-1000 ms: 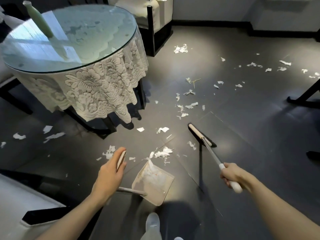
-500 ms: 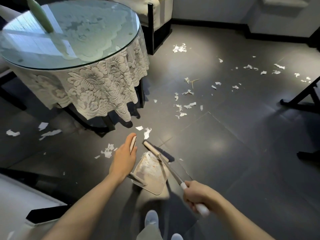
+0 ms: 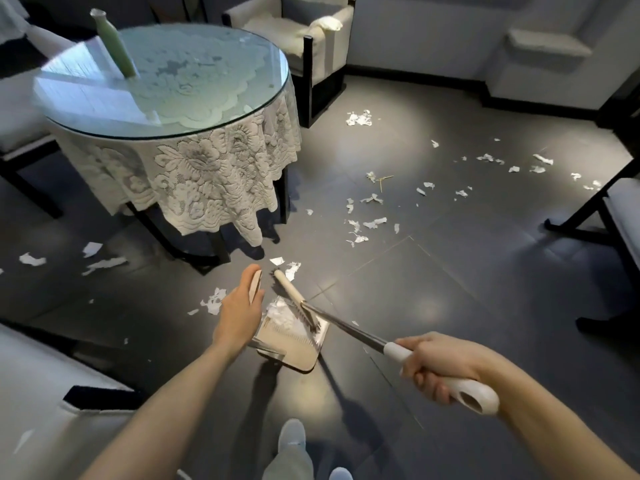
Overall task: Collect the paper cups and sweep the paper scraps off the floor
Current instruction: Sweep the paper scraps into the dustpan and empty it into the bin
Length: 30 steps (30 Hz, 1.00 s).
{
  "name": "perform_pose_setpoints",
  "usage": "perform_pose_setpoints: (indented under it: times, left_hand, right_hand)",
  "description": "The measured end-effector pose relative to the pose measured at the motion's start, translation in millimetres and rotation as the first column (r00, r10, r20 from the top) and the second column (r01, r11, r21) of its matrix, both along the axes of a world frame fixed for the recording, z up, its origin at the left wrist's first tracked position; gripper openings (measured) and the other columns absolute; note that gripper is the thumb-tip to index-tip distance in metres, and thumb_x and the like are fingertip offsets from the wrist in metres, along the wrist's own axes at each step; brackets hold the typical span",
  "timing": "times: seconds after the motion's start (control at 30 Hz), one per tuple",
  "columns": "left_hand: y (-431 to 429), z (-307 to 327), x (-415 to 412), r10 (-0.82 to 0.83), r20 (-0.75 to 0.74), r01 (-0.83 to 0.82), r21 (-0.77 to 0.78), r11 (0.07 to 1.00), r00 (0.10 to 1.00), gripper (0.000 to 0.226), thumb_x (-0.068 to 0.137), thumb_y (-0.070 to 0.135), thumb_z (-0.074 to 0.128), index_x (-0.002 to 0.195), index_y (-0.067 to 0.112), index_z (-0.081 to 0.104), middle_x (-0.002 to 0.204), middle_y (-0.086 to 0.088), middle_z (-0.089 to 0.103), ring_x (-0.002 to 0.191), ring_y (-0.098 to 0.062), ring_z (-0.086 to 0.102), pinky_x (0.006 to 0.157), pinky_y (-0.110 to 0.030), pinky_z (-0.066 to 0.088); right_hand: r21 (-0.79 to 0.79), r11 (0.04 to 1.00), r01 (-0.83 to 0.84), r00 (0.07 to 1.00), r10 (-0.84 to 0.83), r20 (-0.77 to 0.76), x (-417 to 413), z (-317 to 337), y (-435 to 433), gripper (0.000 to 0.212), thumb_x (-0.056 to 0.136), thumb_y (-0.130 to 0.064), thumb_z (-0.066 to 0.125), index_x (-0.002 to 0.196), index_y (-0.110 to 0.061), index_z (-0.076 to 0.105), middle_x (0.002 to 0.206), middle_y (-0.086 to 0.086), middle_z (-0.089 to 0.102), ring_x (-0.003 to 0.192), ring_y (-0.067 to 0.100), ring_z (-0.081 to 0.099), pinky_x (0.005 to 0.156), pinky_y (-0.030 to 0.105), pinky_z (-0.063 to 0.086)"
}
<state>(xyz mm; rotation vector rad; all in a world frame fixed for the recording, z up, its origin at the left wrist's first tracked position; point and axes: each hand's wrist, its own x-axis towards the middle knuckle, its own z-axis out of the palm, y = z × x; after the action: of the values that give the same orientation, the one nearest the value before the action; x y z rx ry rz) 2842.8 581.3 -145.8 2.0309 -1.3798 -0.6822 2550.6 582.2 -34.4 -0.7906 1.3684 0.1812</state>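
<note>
The scraps (image 3: 367, 224) are small torn bits of white paper, ragged and curled, bright against the dark grey tile floor (image 3: 450, 289). A crumpled heap (image 3: 285, 315) of them lies in the one dustpan (image 3: 298, 349), a beige pan set on the floor in front of the person's feet. The one broom (image 3: 346, 326) reaches in from the right, its beige head lying across the pan's open front edge, over the heap.

The left hand (image 3: 239, 308) is wrapped round the pan's upright handle (image 3: 255, 289). The right hand (image 3: 440, 365) is clenched on the broom's white grip.

Two scraps (image 3: 289, 268) lie just beyond the broom head, and a few (image 3: 213, 302) lie just left of the left hand. Three larger pieces (image 3: 100, 265) lie near the floor's left edge. The loose scatter in mid-floor holds too many to count. A small clump (image 3: 359, 118) sits near the one armchair (image 3: 304, 32), and a thin line of bits (image 3: 512, 166) runs toward the right edge.

One round glass-topped table (image 3: 194, 131) with a lace cloth stands at the upper left, carrying one green vase (image 3: 116, 50).
</note>
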Motion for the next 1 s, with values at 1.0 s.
perform_pose_setpoints:
  times: [1.0]
  left_hand:
    - [330.4, 63.9, -37.6, 0.19, 0.018, -0.177, -0.278, 0.944, 0.982, 0.039, 0.094, 0.019, 0.054, 0.117, 0.046, 0.038, 0.075, 0.01, 0.054, 0.061, -0.009, 0.054, 0.053, -0.029, 0.038]
  right_hand:
    - [-0.608, 0.784, -0.127, 0.992, 0.09, -0.091, -45.4, -58.5, 278.3, 0.035, 0.081, 0.001, 0.047, 0.108, -0.019, 0.057, 0.059, 0.007, 0.048, 0.037, 0.012, 0.045, 0.038, 0.023, 0.041]
